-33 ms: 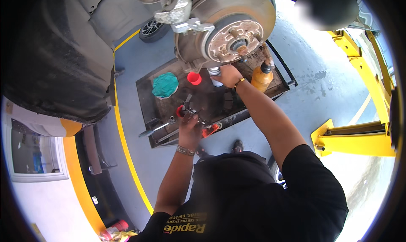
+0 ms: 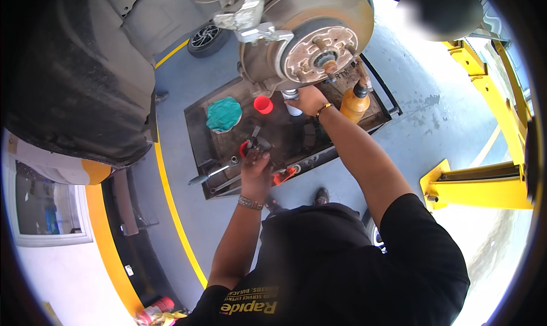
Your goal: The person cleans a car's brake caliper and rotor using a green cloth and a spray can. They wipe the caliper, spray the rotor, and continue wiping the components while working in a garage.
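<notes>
Plainly, right grip [image 2: 309, 101] wraps a white can [image 2: 294, 109] — contents hidden — while left grip [image 2: 256, 166] clasps a dark piece [image 2: 261, 145].

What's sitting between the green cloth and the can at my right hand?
A red cup sits between the green cloth and the can at your right hand, in the head view.
</notes>
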Available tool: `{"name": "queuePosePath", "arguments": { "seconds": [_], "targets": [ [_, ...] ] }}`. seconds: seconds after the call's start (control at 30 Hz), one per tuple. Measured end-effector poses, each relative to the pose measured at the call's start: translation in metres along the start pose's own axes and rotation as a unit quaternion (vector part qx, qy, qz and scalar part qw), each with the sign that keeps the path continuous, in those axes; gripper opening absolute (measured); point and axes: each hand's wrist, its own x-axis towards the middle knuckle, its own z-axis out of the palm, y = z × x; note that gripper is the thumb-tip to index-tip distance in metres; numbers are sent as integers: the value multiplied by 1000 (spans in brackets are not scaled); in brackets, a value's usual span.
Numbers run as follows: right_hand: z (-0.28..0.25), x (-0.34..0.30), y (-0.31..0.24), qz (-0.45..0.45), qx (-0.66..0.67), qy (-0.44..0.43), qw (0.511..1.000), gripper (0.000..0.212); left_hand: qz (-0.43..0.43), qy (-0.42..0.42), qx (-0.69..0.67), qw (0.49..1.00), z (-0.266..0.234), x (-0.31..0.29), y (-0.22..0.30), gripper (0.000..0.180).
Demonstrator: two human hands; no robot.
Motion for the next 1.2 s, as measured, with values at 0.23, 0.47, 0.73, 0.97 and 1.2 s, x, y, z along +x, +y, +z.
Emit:
{"name": "queuePosePath", "arguments": {
  "seconds": [0.23, 0.47, 0.73, 0.97, 1.2],
  "targets": [
    [3, -137, -119, 31, 223, 350, 909, 37, 467, 6, 361, 807, 55, -7, 61, 52],
    [-10, -169, -217, -19, 519, 489, 701, 37, 685, -68, 483, 542, 95, 22, 81, 52],
    [-23, -168, -233, 41, 504, 473, 721, 40, 745, -141, 463, 459, 96, 40, 93, 46],
    [-49, -161, -232, 56, 483, 421, 766, 46, 749, -190, 458, 439, 87, 49, 122, 50],
    [-107, -151, -193, -37, 394, 394, 830, 48, 570, -163, 421, 686, 56, 80, 143, 78]
  ]
}}
